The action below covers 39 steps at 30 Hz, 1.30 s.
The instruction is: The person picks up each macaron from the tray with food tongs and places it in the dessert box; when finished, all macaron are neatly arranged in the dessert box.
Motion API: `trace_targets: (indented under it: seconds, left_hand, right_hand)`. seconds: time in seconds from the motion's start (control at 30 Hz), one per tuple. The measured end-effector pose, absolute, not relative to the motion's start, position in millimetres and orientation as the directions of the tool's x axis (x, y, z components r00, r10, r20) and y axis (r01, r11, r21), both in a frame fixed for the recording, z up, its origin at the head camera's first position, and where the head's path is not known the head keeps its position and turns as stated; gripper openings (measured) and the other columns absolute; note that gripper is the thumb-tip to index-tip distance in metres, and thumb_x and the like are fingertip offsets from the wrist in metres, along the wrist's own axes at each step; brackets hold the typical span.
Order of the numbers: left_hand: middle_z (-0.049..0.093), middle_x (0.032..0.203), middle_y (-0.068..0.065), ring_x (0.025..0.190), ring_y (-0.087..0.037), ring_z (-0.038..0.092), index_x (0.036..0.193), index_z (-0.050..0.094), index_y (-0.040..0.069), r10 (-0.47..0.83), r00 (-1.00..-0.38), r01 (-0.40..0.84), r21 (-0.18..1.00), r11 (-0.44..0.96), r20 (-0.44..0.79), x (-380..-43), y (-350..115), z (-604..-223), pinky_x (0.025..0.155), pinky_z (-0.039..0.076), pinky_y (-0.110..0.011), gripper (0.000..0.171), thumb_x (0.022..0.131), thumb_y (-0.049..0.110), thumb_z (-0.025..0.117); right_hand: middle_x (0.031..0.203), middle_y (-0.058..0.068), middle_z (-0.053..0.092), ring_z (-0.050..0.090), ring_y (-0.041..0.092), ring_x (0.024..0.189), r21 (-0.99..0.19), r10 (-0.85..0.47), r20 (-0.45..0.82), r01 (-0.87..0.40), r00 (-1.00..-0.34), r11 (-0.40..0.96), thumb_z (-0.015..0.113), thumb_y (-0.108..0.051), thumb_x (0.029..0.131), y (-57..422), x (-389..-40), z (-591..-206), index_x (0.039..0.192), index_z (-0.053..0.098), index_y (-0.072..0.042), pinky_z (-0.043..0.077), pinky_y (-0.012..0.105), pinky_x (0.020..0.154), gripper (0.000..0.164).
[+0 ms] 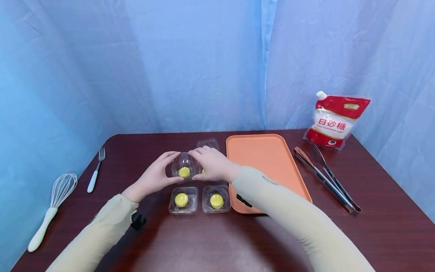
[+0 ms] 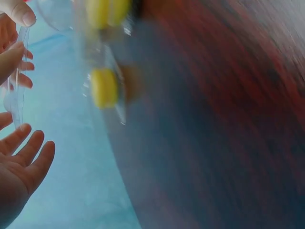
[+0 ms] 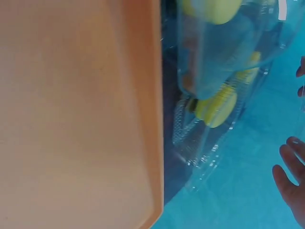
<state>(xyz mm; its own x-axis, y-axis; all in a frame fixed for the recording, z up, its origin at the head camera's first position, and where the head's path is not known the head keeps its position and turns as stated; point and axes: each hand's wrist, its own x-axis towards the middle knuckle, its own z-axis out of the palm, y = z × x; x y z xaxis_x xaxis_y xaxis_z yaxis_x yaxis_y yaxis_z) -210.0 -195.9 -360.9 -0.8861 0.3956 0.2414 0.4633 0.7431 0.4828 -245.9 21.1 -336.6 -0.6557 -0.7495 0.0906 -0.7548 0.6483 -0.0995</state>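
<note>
In the head view my left hand (image 1: pixel 158 174) and right hand (image 1: pixel 214 163) hold a clear plastic lid (image 1: pixel 185 158) between them, fingers at its far edge and thumbs at the near side. Seen through and below the lid is a yellow macaron (image 1: pixel 184 172). The left wrist view catches the thin lid (image 2: pixel 20 78) edge-on among fingertips. Just in front of the hands, two clear plastic boxes, a left one (image 1: pixel 193 209) and a right one (image 1: pixel 227 207), each hold a yellow macaron. Another macaron (image 1: pixel 203 171) is mostly hidden by my right hand.
More clear plastic (image 1: pixel 211 142) lies behind my right hand. An orange tray (image 1: pixel 261 151) sits under my right forearm. Metal tongs (image 1: pixel 327 179) and a red sugar pouch (image 1: pixel 333 121) are at the right; a whisk (image 1: pixel 54 207) and a fork (image 1: pixel 96 170) at the left.
</note>
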Motion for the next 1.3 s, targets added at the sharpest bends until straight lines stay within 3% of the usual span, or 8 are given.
trace_targets:
  seconds: [0.17, 0.53, 0.77, 1.07, 1.3]
  left_hand:
    - [0.045, 0.137, -0.02, 0.123, -0.035, 0.05, 0.141, 0.041, -0.001, 0.384, -0.904, 0.425, 0.474, 0.771, 0.186, -217.8, -200.1, -371.1, 0.096, 0.047, -0.048, 0.081, 0.075, 0.023, 0.081]
    - [0.045, 0.138, -0.024, 0.124, -0.038, 0.048, 0.141, 0.04, -0.002, 0.359, -0.931, 0.343, 0.478, 0.809, 0.061, -222.7, -205.1, -388.0, 0.098, 0.044, -0.051, 0.081, 0.077, 0.027, 0.079]
    - [0.044, 0.138, -0.025, 0.123, -0.037, 0.048, 0.142, 0.039, -0.002, 0.366, -0.93, 0.331, 0.484, 0.81, 0.024, -224.3, -204.9, -391.0, 0.098, 0.045, -0.05, 0.078, 0.08, 0.027, 0.077]
    - [0.044, 0.139, -0.025, 0.117, -0.036, 0.054, 0.142, 0.038, -0.003, 0.375, -0.927, 0.324, 0.499, 0.803, -0.002, -227.8, -205.0, -392.0, 0.094, 0.049, -0.046, 0.078, 0.08, 0.027, 0.076]
    - [0.043, 0.141, -0.026, 0.114, -0.035, 0.057, 0.142, 0.037, -0.005, 0.385, -0.923, 0.326, 0.503, 0.801, -0.017, -232.4, -205.8, -390.4, 0.092, 0.051, -0.045, 0.079, 0.08, 0.025, 0.076]
  right_hand:
    - [0.139, 0.008, 0.048, 0.046, 0.024, 0.126, -0.063, -0.734, 0.01, -0.733, -0.679, 0.677, 0.07, -0.047, 0.081, 10.3, -253.0, -345.4, 0.143, 0.039, -0.011, 0.039, 0.038, 0.107, 0.078]
    - [0.145, 0.008, 0.042, 0.04, 0.023, 0.133, -0.128, -0.689, -0.134, -0.677, -0.712, 0.725, 0.07, -0.044, 0.083, -6.2, -259.8, -362.5, 0.146, 0.035, -0.012, 0.038, 0.036, 0.108, 0.079]
    - [0.147, 0.009, 0.04, 0.036, 0.025, 0.137, -0.134, -0.671, -0.175, -0.658, -0.72, 0.741, 0.068, -0.042, 0.085, -8.3, -260.8, -366.9, 0.147, 0.032, -0.012, 0.034, 0.037, 0.111, 0.078]
    - [0.149, 0.008, 0.037, 0.036, 0.025, 0.137, -0.059, -0.648, -0.206, -0.652, -0.733, 0.756, 0.062, -0.046, 0.088, -8.8, -260.7, -369.2, 0.15, 0.028, -0.013, 0.035, 0.037, 0.11, 0.079]
    - [0.153, 0.005, 0.031, 0.03, 0.028, 0.141, -0.044, -0.627, -0.226, -0.635, -0.745, 0.771, 0.057, -0.05, 0.09, -5.9, -261.8, -367.8, 0.152, 0.021, -0.019, 0.03, 0.041, 0.113, 0.079]
